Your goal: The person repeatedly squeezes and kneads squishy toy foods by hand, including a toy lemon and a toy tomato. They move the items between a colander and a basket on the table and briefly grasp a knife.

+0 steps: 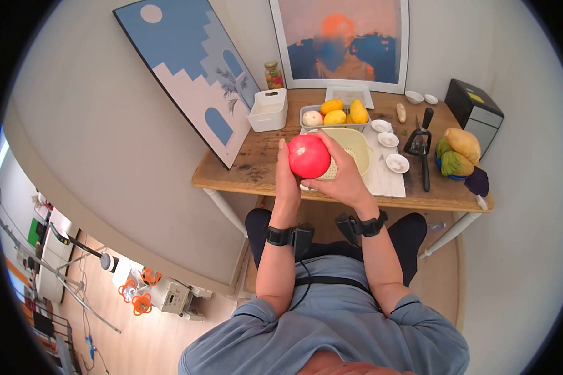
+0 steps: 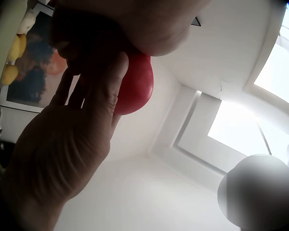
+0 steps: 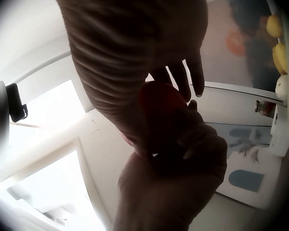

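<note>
Both hands hold a round, glossy pinkish-red tomato (image 1: 309,156) over the front edge of the table. The left hand (image 1: 286,181) cups its left side with the fingers pointing up along it. From the other side, the right hand (image 1: 347,179) curves round it, with the thumb below and the fingers along the upper right. The left wrist view shows the smooth red underside of the tomato (image 2: 137,89) between the hands. In the right wrist view the tomato (image 3: 163,98) is dark and largely covered by fingers. Behind the hands is a pale yellow colander (image 1: 358,156).
A grey basket (image 1: 336,127) of yellow fruits and a whitish round item stands behind the colander. To its left is a white bin (image 1: 269,112). Several small white dishes (image 1: 397,164), a black-handled tool (image 1: 419,142) and a blue bowl (image 1: 451,175) of vegetables lie to the right.
</note>
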`<state>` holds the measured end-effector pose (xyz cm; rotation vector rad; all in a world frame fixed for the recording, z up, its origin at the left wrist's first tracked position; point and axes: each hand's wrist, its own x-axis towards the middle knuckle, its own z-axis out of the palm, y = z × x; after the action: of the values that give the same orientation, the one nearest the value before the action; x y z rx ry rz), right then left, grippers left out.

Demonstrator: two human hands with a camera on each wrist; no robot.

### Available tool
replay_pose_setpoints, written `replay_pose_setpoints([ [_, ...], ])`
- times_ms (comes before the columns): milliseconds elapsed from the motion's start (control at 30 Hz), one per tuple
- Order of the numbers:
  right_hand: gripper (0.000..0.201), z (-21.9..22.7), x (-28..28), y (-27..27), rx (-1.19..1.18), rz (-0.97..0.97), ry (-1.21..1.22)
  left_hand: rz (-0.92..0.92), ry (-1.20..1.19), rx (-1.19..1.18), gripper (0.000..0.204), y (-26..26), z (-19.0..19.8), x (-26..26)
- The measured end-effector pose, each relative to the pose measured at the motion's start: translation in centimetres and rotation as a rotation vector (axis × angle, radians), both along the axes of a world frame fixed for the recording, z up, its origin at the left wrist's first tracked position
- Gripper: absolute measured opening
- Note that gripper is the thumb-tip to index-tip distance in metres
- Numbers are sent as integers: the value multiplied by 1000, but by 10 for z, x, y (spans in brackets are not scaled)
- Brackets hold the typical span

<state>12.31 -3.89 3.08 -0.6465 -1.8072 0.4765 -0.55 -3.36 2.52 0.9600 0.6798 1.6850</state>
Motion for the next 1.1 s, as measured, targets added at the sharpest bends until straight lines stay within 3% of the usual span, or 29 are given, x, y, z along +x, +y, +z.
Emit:
replay_pose_setpoints([
  [167, 93, -4, -1, 0, -24, -29, 101, -1, 101, -85, 52, 3, -5, -6],
  [233, 90, -7, 0, 3, -1, -51, 239, 241, 417, 73, 45, 8, -11, -8],
  [267, 90, -7, 1, 4, -3, -49, 239, 243, 417, 72, 45, 9, -15, -8],
  [367, 86, -4, 5, 7, 108, -153, 142, 224, 384, 172, 40, 7, -17, -5],
  [433, 80, -2, 3, 6, 206, -227, 64, 50, 211, 108, 40, -1, -9, -5],
  [567, 78, -2, 0, 5, 213, -178, -4, 18, 210, 132, 36, 5, -11, 1],
  [633, 77, 5, -1, -3, 116, 3, 26, 238, 337, 217, 38, 7, -12, 4],
  [667, 77, 4, 0, -2, 115, 4, 27, 239, 338, 216, 38, 6, -12, 2],
  [733, 79, -1, 2, 2, -14, 254, 298, -22, 123, 146, 45, -3, 0, -4],
  [833, 83, -3, 1, 6, -25, 187, 230, -150, -76, 142, 50, -10, 5, -5],
  [933, 92, -8, -3, 5, -156, 158, 204, -90, -152, 81, 52, -2, 0, -2],
  [1100, 94, -7, -1, 5, -109, 60, 208, -59, -6, 25, 48, -1, 4, -4],
])
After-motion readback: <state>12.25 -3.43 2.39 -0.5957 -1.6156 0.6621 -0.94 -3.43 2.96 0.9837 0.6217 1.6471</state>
